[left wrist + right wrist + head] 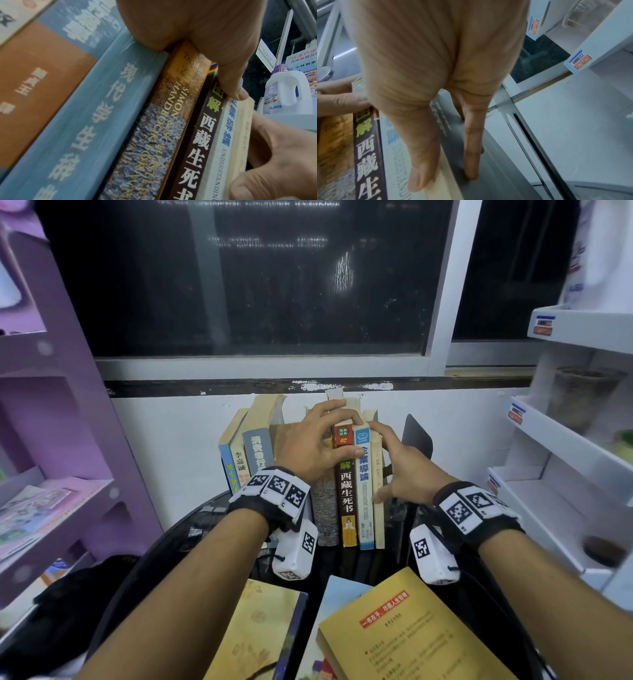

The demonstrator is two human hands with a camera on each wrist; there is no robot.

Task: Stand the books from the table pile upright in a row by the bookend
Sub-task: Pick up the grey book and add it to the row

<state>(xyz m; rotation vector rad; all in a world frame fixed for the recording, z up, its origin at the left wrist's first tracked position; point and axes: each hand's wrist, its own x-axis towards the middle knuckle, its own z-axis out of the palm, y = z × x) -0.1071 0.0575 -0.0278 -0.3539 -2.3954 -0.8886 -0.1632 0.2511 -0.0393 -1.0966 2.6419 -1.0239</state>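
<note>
A row of books stands upright on the black round table [363, 563] against the wall. My left hand [325, 436] [197, 33] curls over the tops and grips the dark brown book [346, 501] [202, 142], thumb on its spine. To its right stand a white-and-blue book [363, 508] and a cream book [378, 518] [443, 180]. My right hand [390, 460] [436, 67] presses straight fingers on the cream book's right cover, thumb along its spine. The black bookend [418, 440] stands just right of that hand. In front, a yellow book [411, 635] lies on the pile.
A gold-and-navy book [260, 631] and a light blue book [342, 587] also lie flat in front. A purple shelf [51, 405] stands at the left, white shelving [565, 440] at the right. A black bag [85, 587] sits by the table's left edge.
</note>
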